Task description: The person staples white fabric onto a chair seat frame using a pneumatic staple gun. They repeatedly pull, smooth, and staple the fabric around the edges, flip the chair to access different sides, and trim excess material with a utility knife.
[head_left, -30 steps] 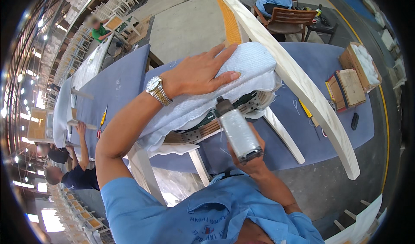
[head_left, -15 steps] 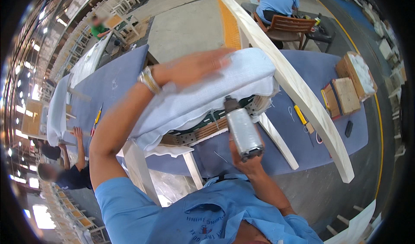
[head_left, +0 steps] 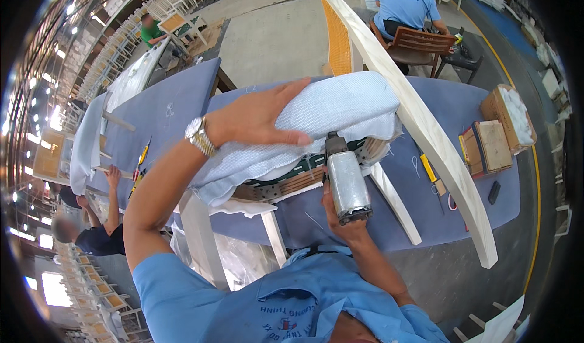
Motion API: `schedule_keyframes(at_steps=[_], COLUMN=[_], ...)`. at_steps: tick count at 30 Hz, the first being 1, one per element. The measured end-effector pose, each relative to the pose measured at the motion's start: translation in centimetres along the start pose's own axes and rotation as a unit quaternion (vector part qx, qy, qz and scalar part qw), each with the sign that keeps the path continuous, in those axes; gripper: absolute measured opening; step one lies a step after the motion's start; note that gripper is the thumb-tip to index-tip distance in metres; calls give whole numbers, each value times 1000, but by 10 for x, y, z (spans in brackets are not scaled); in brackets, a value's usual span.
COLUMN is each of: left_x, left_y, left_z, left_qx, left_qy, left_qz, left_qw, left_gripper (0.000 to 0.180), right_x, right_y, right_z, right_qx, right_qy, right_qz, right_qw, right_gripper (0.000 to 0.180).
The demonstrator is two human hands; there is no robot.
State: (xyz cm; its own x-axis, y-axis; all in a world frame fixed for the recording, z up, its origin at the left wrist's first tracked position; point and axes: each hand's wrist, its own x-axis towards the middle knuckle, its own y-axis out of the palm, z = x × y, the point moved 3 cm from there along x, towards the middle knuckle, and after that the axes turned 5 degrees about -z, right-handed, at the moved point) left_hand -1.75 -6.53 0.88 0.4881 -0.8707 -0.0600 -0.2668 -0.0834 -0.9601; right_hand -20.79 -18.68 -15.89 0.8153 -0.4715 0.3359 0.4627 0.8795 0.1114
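Left hand: I see the left hand open and flat on the pale blue woven fabric, fingers spread toward its far side; I take it the palm keeps the cloth snug and the chair steady.
Right hand: the right hand is wrapped around the silver staple gun, whose grip is largely hidden from me; its black nose points away from the body, probably to face the seat edge squarely.
Fabric: draped over the chair seat, its loose edge hanging near the dark green webbing and the wooden seat rail; whether the nose touches it, I can't tell.
Chair: on the padded blue worktop, tilted, with the cane backrest beyond the seat; I judge this pose leaves the rail within the gun's reach.
Yellow-handled tool: this slim tool lies beyond the curved white chair post, apart from both hands.
Changed since a second ago: I find the left hand farther left along the cloth, its fingertips away from the right end; the gun has shifted right along the edge and stands straighter.
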Motion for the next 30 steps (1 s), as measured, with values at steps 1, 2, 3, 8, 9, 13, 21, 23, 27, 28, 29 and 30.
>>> schedule_keyframes(at_steps=[1, 2, 3, 8, 9, 13, 21, 23, 27, 28, 29, 30], left_x=[-5, -9, -15, -24, -24, -24, -22, -22, -23, -23, -23, -24], left_y=[2, 4, 7, 15, 14, 11, 13, 14, 16, 15, 14, 14], left_z=[-6, -9, -13, -24, -25, -28, -34, -33, -35, -35, -34, -35], left_qx=[25, 49, 74, 151, 150, 150, 169, 159, 158, 157, 157, 156], left_qy=[-4, -8, -15, -29, -36, -37, -52, -46, -42, -45, -48, -52], left_qz=[-13, -26, -39, -84, -78, -80, -72, -75, -79, -75, -72, -69], left_qw=[1000, 998, 996, 985, 985, 985, 982, 983, 983, 984, 984, 984], left_gripper=[103, 102, 101, 97, 98, 103, 110, 113, 118, 118, 118, 118], right_x=[-3, -2, -3, -5, -4, 3, 6, 9, 3, 3, 3, 2], right_y=[-1, -2, -4, 7, 9, 13, 19, 18, 22, 23, 24, 24], right_z=[3, 6, 8, 23, 28, 36, 41, 45, 45, 45, 45, 43], right_qx=[-17, -35, -67, 10, -8, -39, -42, -64, -37, -35, -33, -30], right_qy=[-22, -47, -97, -75, -96, -142, -116, -196, -107, -106, -105, -99], right_qz=[8, 15, 30, 76, 66, 49, 56, 81, 111, 108, 105, 105], right_qw=[1000, 998, 993, 994, 993, 988, 991, 975, 987, 988, 988, 989], right_gripper=[42, 43, 44, 56, 48, 35, 44, 48, 63, 63, 63, 62])
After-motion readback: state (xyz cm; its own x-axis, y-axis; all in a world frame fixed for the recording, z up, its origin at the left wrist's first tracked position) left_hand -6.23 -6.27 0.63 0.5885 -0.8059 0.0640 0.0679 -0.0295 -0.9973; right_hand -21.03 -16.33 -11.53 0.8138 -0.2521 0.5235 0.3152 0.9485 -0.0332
